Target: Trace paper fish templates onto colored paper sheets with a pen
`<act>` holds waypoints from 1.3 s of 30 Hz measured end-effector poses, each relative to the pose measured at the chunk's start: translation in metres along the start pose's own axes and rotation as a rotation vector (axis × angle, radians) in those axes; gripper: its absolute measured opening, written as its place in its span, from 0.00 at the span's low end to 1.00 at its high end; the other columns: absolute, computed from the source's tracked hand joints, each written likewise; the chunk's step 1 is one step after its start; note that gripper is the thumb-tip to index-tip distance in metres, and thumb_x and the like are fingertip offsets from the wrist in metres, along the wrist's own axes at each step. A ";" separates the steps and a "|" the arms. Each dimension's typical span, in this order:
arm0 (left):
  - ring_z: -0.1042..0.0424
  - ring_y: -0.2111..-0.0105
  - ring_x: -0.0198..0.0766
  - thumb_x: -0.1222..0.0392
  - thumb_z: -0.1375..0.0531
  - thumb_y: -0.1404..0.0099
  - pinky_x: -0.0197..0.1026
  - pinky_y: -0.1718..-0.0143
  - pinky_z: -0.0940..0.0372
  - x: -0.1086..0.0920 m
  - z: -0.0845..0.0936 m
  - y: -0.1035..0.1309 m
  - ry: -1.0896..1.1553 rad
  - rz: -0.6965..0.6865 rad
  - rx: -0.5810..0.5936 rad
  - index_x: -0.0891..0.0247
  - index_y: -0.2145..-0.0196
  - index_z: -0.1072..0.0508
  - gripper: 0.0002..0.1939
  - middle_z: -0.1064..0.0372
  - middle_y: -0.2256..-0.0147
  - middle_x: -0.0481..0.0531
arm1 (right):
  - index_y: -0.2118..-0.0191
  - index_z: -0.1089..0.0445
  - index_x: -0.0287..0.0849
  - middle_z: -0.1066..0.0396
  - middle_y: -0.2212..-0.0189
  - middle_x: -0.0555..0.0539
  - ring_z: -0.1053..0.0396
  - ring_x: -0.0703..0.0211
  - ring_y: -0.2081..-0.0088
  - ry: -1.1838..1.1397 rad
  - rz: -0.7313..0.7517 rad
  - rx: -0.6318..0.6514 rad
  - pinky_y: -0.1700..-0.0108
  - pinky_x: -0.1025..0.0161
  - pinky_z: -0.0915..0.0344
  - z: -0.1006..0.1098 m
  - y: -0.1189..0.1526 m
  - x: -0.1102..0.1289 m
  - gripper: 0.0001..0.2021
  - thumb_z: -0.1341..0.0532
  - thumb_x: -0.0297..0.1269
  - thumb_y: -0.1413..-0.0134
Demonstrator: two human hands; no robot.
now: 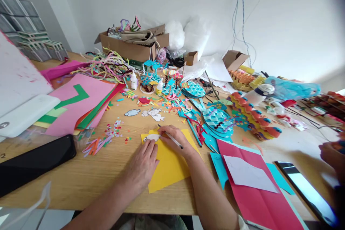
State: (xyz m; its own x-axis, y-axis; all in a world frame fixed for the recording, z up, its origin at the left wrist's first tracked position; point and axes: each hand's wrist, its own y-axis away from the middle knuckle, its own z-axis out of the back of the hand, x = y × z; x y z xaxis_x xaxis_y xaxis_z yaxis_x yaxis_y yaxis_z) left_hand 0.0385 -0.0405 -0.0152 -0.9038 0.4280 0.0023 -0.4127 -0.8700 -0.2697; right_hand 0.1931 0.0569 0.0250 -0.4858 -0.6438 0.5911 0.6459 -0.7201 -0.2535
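- at the far left, a black phone (37, 161) lies flat on the desk (91, 179), with a white device (29, 115) behind it.
- next come loose coloured sheets, a pink sheet (94, 91) on top, bearing a bent green strip (78, 95).
- right of these, small paper scraps (101, 140) are strewn over the bare wood, in orange, lilac, red and white.
- further along, a grey-blue fish cutout (132, 112) lies apart from a few pale fish cutouts (156, 115); behind them stand two small glue bottles (133, 81).
- the left hand (147, 156) is not clenched: its fingers are stretched out, the tips pressing on a white fish cutout (151, 137).
- that cutout lies on the upper left part of a yellow sheet (172, 172), between the two hands.
- the right hand (178, 133) rests over the yellow sheet, its grip closed around a white pen (175, 141), fingertips just beside the cutout.
- beyond it lie round blue pieces (218, 118) with raised, wavy tops.
- then a folded red sheet (258, 197) with a white paper (249, 172) on it.
- at the right, a second phone (307, 190) lies near another person's hand (332, 158), whose hold i cannot tell.
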 end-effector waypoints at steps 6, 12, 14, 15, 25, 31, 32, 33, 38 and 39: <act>0.39 0.48 0.49 0.61 0.47 0.37 0.50 0.47 0.45 -0.002 -0.002 0.000 -0.003 0.013 -0.048 0.73 0.51 0.36 0.18 0.36 0.50 0.66 | 0.63 0.33 0.42 0.29 0.67 0.46 0.33 0.59 0.64 -0.008 -0.003 0.015 0.60 0.63 0.37 -0.006 -0.003 -0.005 0.10 0.44 0.25 0.51; 0.39 0.48 0.51 0.62 0.46 0.39 0.50 0.47 0.46 -0.003 -0.001 -0.001 -0.002 0.010 -0.053 0.76 0.53 0.35 0.18 0.36 0.51 0.67 | 0.64 0.32 0.43 0.29 0.67 0.47 0.32 0.58 0.64 -0.053 -0.038 0.012 0.59 0.62 0.37 -0.008 -0.003 -0.007 0.11 0.45 0.23 0.53; 0.39 0.48 0.51 0.62 0.45 0.39 0.49 0.47 0.46 -0.003 0.000 -0.001 0.006 0.012 -0.060 0.76 0.53 0.35 0.18 0.36 0.51 0.68 | 0.64 0.32 0.43 0.29 0.67 0.47 0.32 0.58 0.64 -0.060 -0.042 0.012 0.59 0.62 0.37 -0.007 -0.003 -0.006 0.11 0.45 0.23 0.53; 0.39 0.48 0.51 0.62 0.45 0.39 0.49 0.47 0.46 -0.003 0.001 -0.001 0.008 0.014 -0.063 0.76 0.53 0.35 0.19 0.36 0.51 0.68 | 0.64 0.32 0.43 0.29 0.67 0.47 0.32 0.58 0.64 -0.059 -0.042 0.010 0.59 0.62 0.37 -0.007 -0.003 -0.005 0.11 0.45 0.23 0.53; 0.40 0.47 0.50 0.61 0.46 0.38 0.49 0.47 0.47 -0.003 -0.004 0.001 0.005 0.020 -0.052 0.76 0.52 0.35 0.19 0.37 0.50 0.68 | 0.64 0.32 0.43 0.29 0.67 0.47 0.32 0.59 0.64 -0.038 -0.033 0.012 0.60 0.63 0.37 -0.009 -0.003 -0.007 0.11 0.44 0.23 0.53; 0.39 0.48 0.50 0.62 0.47 0.38 0.49 0.47 0.46 -0.002 0.001 -0.001 0.019 0.015 -0.045 0.75 0.52 0.35 0.18 0.36 0.51 0.67 | 0.66 0.33 0.43 0.29 0.70 0.48 0.32 0.60 0.68 -0.083 -0.045 0.002 0.62 0.64 0.37 -0.010 -0.005 -0.005 0.11 0.45 0.22 0.54; 0.39 0.48 0.50 0.62 0.47 0.38 0.49 0.47 0.46 -0.002 0.002 -0.001 0.016 0.013 -0.045 0.75 0.52 0.35 0.18 0.36 0.51 0.67 | 0.66 0.33 0.42 0.30 0.71 0.48 0.32 0.60 0.68 -0.090 -0.044 0.001 0.63 0.64 0.37 -0.010 -0.005 -0.004 0.11 0.45 0.22 0.54; 0.39 0.48 0.50 0.62 0.46 0.38 0.49 0.47 0.46 -0.002 0.002 -0.001 0.013 0.012 -0.046 0.75 0.53 0.35 0.17 0.36 0.51 0.67 | 0.66 0.33 0.42 0.30 0.71 0.48 0.33 0.61 0.69 -0.097 -0.045 -0.003 0.63 0.64 0.37 -0.010 -0.005 -0.004 0.11 0.45 0.22 0.54; 0.39 0.48 0.49 0.63 0.47 0.37 0.49 0.47 0.46 -0.002 0.000 0.000 0.023 0.014 -0.060 0.75 0.52 0.35 0.17 0.35 0.51 0.67 | 0.66 0.32 0.43 0.30 0.72 0.49 0.33 0.62 0.71 -0.155 -0.060 -0.023 0.65 0.65 0.37 -0.010 -0.004 -0.002 0.09 0.45 0.24 0.53; 0.39 0.48 0.49 0.63 0.47 0.37 0.49 0.47 0.46 -0.002 -0.001 0.000 0.024 0.017 -0.062 0.75 0.52 0.35 0.17 0.35 0.51 0.67 | 0.66 0.32 0.42 0.30 0.72 0.49 0.33 0.62 0.71 -0.162 -0.059 -0.025 0.65 0.65 0.37 -0.011 -0.004 -0.002 0.09 0.45 0.25 0.53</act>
State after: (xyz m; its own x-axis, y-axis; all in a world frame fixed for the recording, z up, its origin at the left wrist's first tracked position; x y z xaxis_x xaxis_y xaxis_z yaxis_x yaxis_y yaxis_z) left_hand 0.0407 -0.0415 -0.0159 -0.9074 0.4195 -0.0259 -0.3886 -0.8607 -0.3289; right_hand 0.1853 0.0588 0.0166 -0.4202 -0.5513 0.7207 0.6027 -0.7633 -0.2325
